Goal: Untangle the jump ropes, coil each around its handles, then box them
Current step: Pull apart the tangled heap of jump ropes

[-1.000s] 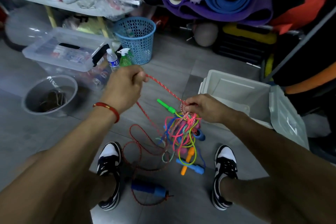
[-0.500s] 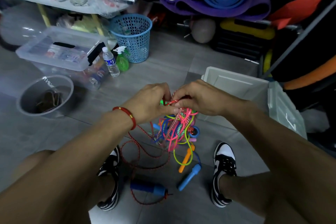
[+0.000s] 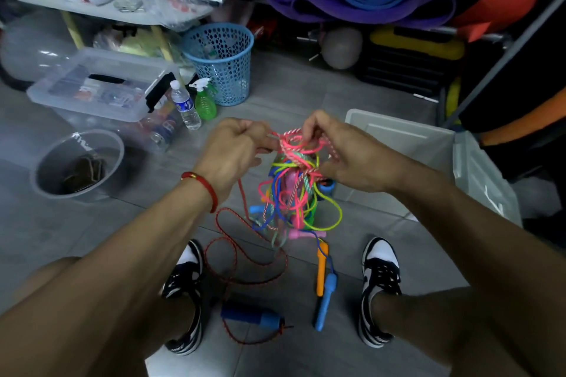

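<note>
Two hands | left hand (image 3: 235, 148) grip pinches rope tangle (image 3: 294, 180) | right hand (image 3: 352, 156) grip pinches same tangle

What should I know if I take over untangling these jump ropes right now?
Left hand pinches cord at the top of the multicoloured knot of jump ropes; right hand grips the knot's other side, holding it above the floor.
Red speckled rope trails loose to its dark blue foam handle on the floor.
Orange handle and light blue handle dangle below.
White plastic box stands open at right.
Done: nothing coiled or boxed.
Left: untangle, coil, box.
</note>
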Tool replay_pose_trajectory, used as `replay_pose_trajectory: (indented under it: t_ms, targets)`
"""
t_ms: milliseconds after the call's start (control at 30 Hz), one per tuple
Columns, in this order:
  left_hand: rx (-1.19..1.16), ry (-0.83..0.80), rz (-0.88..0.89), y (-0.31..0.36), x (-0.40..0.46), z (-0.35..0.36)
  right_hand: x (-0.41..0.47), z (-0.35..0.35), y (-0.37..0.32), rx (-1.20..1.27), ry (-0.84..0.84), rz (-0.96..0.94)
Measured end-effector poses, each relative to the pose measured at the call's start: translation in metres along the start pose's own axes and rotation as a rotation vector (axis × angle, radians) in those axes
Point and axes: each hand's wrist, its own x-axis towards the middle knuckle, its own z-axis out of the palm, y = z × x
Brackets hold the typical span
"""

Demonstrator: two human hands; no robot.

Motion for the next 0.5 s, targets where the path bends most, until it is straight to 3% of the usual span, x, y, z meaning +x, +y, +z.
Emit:
replay_pose_trajectory:
  t_ms: [100, 167, 367, 500]
  targets:
    - [-0.122, -0.043, -0.009, 0.005, -0.006, 0.005, 0.005, 0.013, 0.002, -0.078, 0.270, 0.037]
    - [-0.181, -0.037, -0.027, 0.007, -0.007, 0.005, 0.007, 0.015, 0.006, -0.093, 0.345, 0.088]
    - [-0.339, -0.060, -0.044, 0.006, -0.011, 0.004, 0.000, 0.018, 0.021, -0.203, 0.060, -0.040]
    - [-0.328, -0.057, -0.031, 0.008, -0.012, 0.006, -0.002, 0.016, 0.013, -0.281, 0.139, -0.061]
